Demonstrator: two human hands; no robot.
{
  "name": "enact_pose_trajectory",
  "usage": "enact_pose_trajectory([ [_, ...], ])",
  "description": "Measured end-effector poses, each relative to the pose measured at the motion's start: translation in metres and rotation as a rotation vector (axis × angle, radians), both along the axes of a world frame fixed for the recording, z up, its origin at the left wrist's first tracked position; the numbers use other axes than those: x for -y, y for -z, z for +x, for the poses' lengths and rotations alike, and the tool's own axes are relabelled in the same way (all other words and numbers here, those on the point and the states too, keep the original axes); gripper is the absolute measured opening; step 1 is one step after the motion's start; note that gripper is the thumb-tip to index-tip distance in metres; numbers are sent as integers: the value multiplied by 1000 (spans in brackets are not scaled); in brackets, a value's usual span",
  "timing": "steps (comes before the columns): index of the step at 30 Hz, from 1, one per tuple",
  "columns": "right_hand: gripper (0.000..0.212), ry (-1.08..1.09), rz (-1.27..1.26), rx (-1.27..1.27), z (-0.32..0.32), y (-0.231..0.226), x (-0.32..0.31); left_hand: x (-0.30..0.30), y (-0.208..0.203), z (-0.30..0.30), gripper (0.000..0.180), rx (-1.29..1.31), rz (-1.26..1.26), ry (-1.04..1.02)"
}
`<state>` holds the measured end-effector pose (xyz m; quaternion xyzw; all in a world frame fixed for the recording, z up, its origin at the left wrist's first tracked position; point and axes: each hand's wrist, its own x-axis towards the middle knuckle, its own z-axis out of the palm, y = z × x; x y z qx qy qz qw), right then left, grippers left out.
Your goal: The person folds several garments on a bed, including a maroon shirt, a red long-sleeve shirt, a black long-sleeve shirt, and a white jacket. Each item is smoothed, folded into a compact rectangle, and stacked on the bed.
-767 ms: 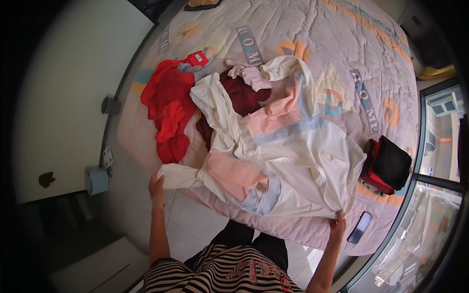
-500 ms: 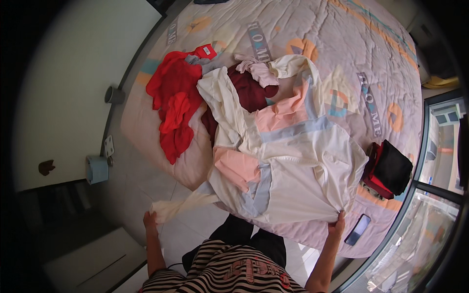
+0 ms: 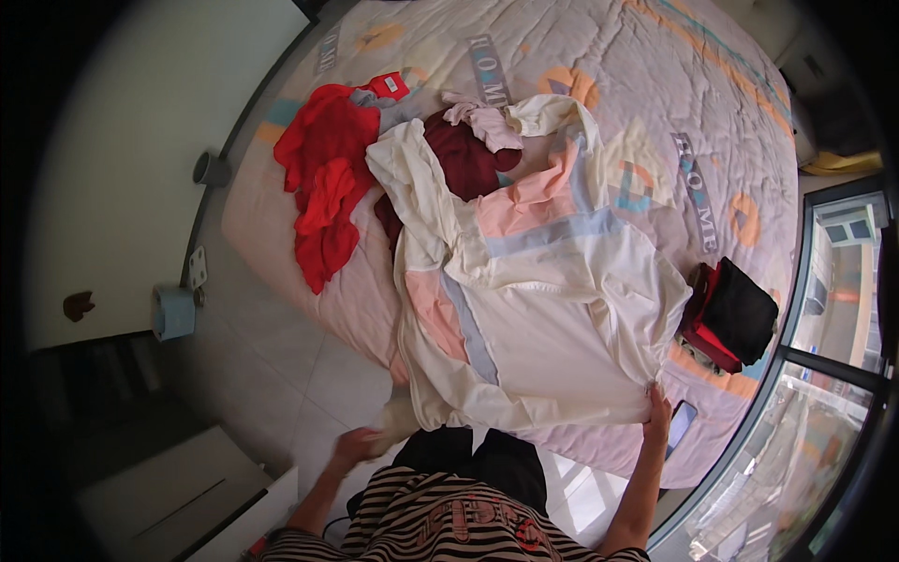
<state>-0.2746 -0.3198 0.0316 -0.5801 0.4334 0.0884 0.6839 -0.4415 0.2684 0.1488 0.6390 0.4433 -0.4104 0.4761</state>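
Note:
A white jacket (image 3: 562, 347) with pink and pale blue panels lies spread over the near part of the bed. Its near left part hangs past the mattress edge, where my left hand (image 3: 354, 448), slightly blurred, is closed on the cloth. At the near right corner of the jacket my right hand (image 3: 658, 412) pinches the hem. Beyond the jacket, partly under it, is a dark red garment (image 3: 459, 159), with a pale pink cloth (image 3: 487, 122) bunched beside it. Bright red clothing (image 3: 328, 178) lies crumpled to the left.
A folded stack of dark and red clothes (image 3: 740, 314) sits at the bed's right edge, with a phone (image 3: 682, 426) nearer me. The patterned quilt (image 3: 646, 66) covers the bed. Left on the floor stand a grey bin (image 3: 213, 170) and a light blue bin (image 3: 174, 314).
My left hand has moved right and inward with the jacket's cloth, which was stretched out left and now hangs slack. My right hand keeps its grip, slightly higher in the picture.

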Motion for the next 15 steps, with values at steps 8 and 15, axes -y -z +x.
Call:
enact_pose_trajectory([
  [8,40,-12,-62,-20,15,-10,-8,210,-28,121,33,380,-1257,561],
  [15,37,-66,-129,-31,5,-6,-3,74,51,226,13,722,-137,487],
])
